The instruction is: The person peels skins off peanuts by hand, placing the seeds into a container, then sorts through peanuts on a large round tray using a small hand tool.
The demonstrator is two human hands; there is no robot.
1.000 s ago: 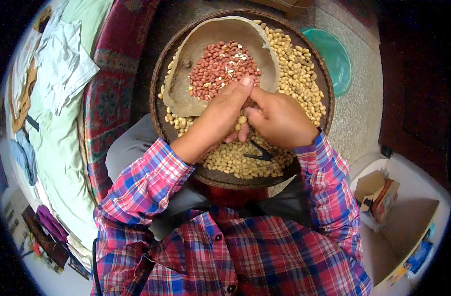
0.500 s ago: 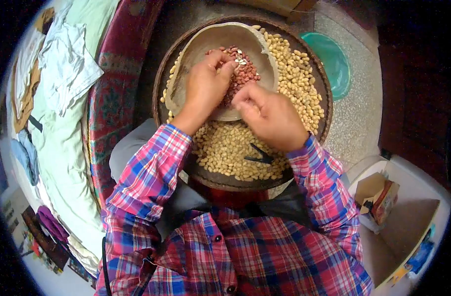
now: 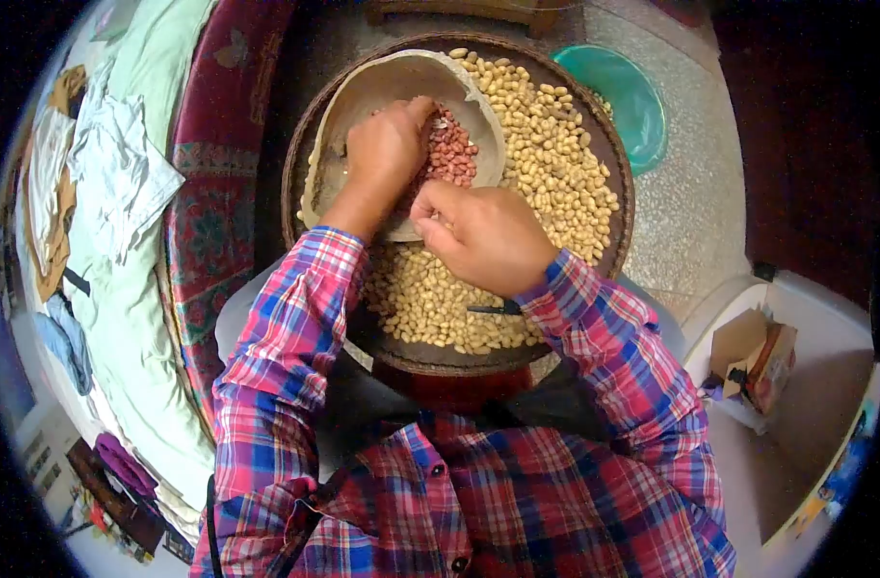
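Observation:
My left hand (image 3: 387, 149) is inside the pale bowl (image 3: 332, 125), its fingers pressed together at the red shelled peanuts (image 3: 453, 159); what they hold is hidden. At the bowl's near right edge is my right hand (image 3: 483, 231), closed, with its fingertips curled in on something too hidden to name. The bowl rests on a round dark tray (image 3: 617, 154). Unshelled peanuts (image 3: 546, 135) cover the tray's right side and its near part. Partly under my right hand, a black tool (image 3: 493, 309) lies on the peanuts.
A green basin (image 3: 632, 106) stands on the floor beyond the tray at the right. At the lower right is a white bin (image 3: 815, 385) with a cardboard box (image 3: 738, 342) in it. A bed with a pale green sheet (image 3: 122, 318) and clothes is at the left.
From together over the tray, my hands have moved apart. The left went forward into the bowl; the right shifted left and a little nearer. The view has also shifted slightly.

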